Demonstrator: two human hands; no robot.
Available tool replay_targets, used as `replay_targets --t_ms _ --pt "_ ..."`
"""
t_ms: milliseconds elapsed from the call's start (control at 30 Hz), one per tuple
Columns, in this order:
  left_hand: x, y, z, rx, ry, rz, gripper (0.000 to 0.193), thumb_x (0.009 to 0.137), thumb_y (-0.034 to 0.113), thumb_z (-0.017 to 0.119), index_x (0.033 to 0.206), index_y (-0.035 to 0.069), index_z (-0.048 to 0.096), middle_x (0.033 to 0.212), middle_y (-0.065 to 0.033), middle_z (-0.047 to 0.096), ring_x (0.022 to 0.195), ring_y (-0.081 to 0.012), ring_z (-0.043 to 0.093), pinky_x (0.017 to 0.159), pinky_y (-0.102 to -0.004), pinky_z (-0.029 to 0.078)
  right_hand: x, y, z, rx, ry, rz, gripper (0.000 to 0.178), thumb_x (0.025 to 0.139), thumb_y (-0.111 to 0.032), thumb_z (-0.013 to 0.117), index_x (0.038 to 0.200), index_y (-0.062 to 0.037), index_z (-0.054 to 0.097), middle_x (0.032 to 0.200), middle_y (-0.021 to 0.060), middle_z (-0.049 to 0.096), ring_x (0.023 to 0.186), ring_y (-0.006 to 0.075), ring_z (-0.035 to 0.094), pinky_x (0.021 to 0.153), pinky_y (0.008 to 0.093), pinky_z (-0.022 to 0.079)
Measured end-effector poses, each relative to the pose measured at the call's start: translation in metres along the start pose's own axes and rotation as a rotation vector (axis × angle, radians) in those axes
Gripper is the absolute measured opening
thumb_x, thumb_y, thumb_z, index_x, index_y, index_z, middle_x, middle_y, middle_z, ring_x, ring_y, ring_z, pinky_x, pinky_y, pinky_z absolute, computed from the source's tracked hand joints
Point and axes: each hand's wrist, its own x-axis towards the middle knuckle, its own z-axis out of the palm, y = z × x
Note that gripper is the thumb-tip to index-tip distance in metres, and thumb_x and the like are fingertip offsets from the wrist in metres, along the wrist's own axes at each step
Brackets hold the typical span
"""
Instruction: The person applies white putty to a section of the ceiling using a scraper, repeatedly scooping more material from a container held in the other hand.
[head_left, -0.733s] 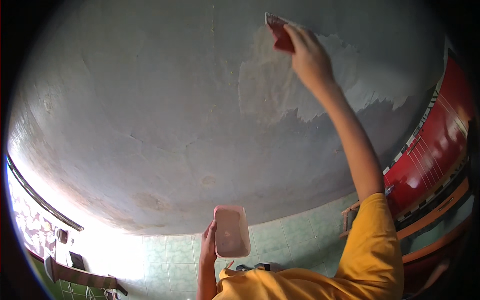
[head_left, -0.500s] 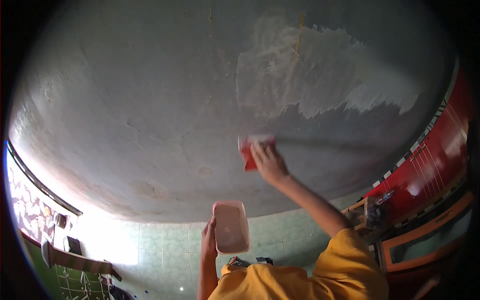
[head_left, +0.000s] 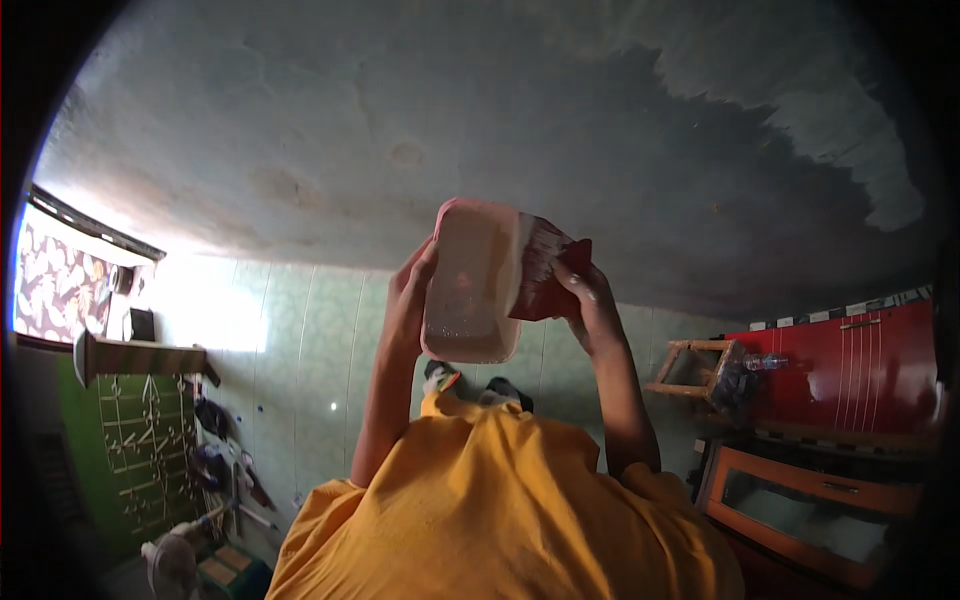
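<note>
Left grip (head_left: 406, 290) clamped on pink tub (head_left: 470, 357), mid-frame; right grip (head_left: 590, 305) clamped on red scraper (head_left: 541, 268), white-smeared edge at tub's right rim. Pale wall patch (head_left: 835, 115) upper right.

Light (head_left: 225, 310) glares on green floor tiles (head_left: 300, 370) left of an orange-framed cabinet (head_left: 800, 510).

Green tiled floor (head_left: 290, 370), person's feet (head_left: 510, 393), wooden frame (head_left: 724, 364) at right

No words, numbers, labels, brands or signs can be read anywhere in this head-camera view (middle and dark rim alike).
</note>
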Motion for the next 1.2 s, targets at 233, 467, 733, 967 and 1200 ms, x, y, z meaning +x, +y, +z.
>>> replay_targets --t_ms 233,467,733,967,1200 --pt "-0.035 -0.019 0.009 0.001 0.095 -0.218 0.063 0.106 0.047 0.062 0.146 -0.002 0.060 0.126 -0.0072 0.068 0.112 -0.0141 0.061 0.096 -0.0291 0.051 -0.032 0.020 -0.079 -0.356 0.151 -0.228 0.024 0.101 -0.013 0.067 0.119 0.0026 0.067 0.110 0.0042 0.069 0.101 0.0136 0.067 0.090 0.0293 0.054" --pt "-0.046 -0.025 0.025 0.006 0.034 -0.221 0.061 0.108 0.045 0.059 0.146 -0.003 0.059 0.129 -0.0088 0.068 0.116 -0.0154 0.063 0.098 -0.0303 0.052 -0.063 -0.006 -0.053 -1.219 -0.251 -1.125 0.047 0.082 -0.009 0.078 0.129 -0.0147 0.076 0.128 0.0036 0.074 0.123 0.0296 0.066 0.108 0.0464 0.051" --pt "-0.045 -0.021 0.003 0.069 -0.003 -0.163 0.063 0.108 0.046 0.059 0.148 -0.002 0.058 0.135 -0.0113 0.067 0.119 -0.0169 0.063 0.102 -0.0336 0.053 -0.062 0.031 -0.103 -1.275 -0.361 -1.052 0.045 0.080 -0.012 0.078 0.125 -0.0147 0.078 0.131 0.0035 0.075 0.129 0.0282 0.067 0.112 0.0475 0.050" --pt "-0.057 -0.003 0.017 0.210 -0.013 -0.101 0.073 0.102 0.052 0.066 0.150 -0.002 0.058 0.131 -0.0134 0.069 0.119 -0.0175 0.065 0.103 -0.0333 0.052 -0.053 0.008 -0.110 -0.764 0.024 -0.512 0.025 0.098 -0.015 0.078 0.107 0.0018 0.063 0.104 0.0134 0.077 0.093 0.0203 0.075 0.083 0.0333 0.057" --pt "-0.053 0.002 0.023 0.551 -0.016 -0.026 0.097 0.088 0.067 0.075 0.150 -0.005 0.056 0.129 -0.0198 0.071 0.120 -0.0246 0.067 0.106 -0.0378 0.051 -0.031 -0.060 -0.080 -1.003 -0.148 -0.412 0.025 0.100 -0.012 0.074 0.114 0.0026 0.059 0.103 0.0146 0.076 0.096 0.0174 0.074 0.083 0.0332 0.057"
